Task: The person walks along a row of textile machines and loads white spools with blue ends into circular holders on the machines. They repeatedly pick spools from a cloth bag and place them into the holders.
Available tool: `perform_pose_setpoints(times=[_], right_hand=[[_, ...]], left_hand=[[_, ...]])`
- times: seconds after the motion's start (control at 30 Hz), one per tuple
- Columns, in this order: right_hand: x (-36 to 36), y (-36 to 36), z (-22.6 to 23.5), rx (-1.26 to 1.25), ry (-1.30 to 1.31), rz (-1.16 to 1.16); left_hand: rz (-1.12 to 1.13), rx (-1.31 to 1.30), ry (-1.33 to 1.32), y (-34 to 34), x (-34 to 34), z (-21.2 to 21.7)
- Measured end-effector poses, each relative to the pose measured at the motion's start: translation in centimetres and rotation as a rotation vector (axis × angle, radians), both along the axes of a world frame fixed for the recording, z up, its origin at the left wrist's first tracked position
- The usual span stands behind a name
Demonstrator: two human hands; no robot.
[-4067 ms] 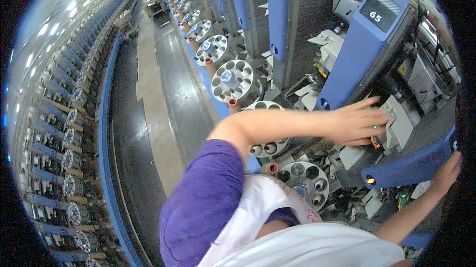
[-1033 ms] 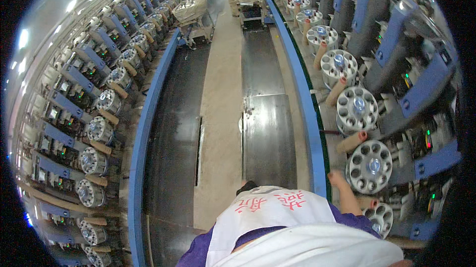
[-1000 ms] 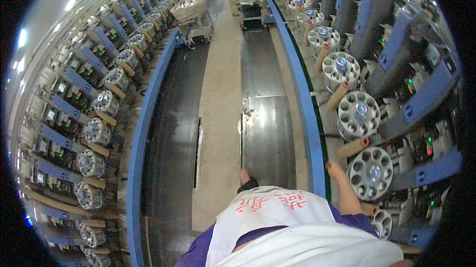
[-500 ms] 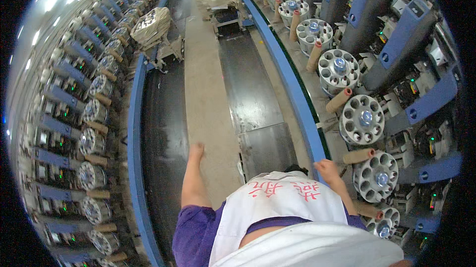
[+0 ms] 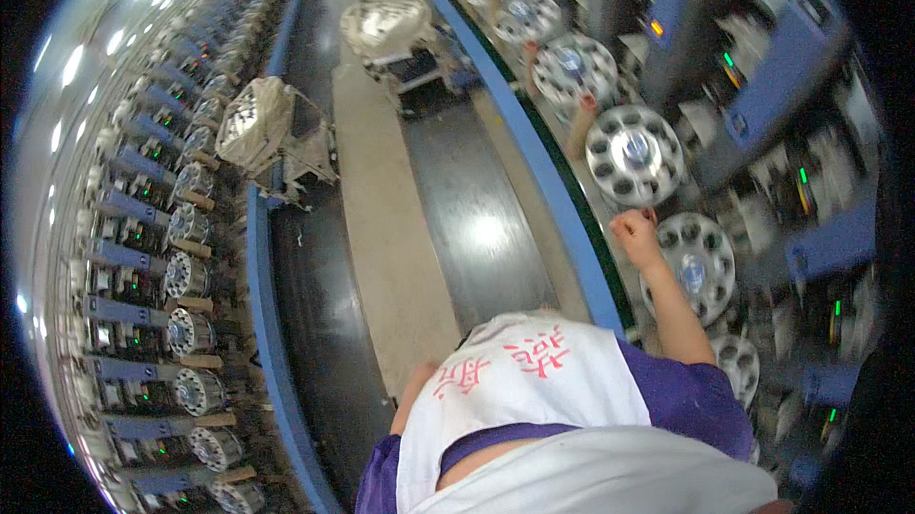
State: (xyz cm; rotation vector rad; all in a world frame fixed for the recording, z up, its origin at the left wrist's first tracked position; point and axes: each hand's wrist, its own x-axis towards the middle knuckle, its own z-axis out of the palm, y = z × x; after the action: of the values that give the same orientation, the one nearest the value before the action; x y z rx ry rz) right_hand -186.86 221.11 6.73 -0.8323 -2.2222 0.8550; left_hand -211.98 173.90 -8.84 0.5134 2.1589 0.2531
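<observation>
Aisle (image 5: 381, 266): step in hand apparently passage along the right machine row (image 5: 796, 75) | blue rail (image 5: 550, 185): between aisle and row; any reach calls for clearing it | cloth-lined carts (image 5: 283, 115): ahead, narrowing the way | round holder (image 5: 693, 272): just beside right hand (image 5: 637, 231), fingers curled, contents untellable | left hand (image 5: 426, 373): blurred, grip untellable

Pale, round, many-holed magazine (image 5: 693, 272)
</observation>
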Motion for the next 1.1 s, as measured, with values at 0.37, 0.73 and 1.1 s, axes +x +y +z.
perform_pose_setpoints(times=[0.37,0.73,1.1], right_hand=[[-18.9,22.2,-3.6,-0.031,-0.597,-0.293],[-8.7,19.4,22.0,0.069,0.465,-1.162],[-31.6,35.3,1.1,0.295,-0.253,-0.067]], left_hand=[[0.368,-0.364,-0.153,-3.3,-16.8,-10.0],[0.023,0.421,0.166,45.2,-53.8,3.9],[-0.266,1.067,-1.521,73.4,-31.5,25.2]])
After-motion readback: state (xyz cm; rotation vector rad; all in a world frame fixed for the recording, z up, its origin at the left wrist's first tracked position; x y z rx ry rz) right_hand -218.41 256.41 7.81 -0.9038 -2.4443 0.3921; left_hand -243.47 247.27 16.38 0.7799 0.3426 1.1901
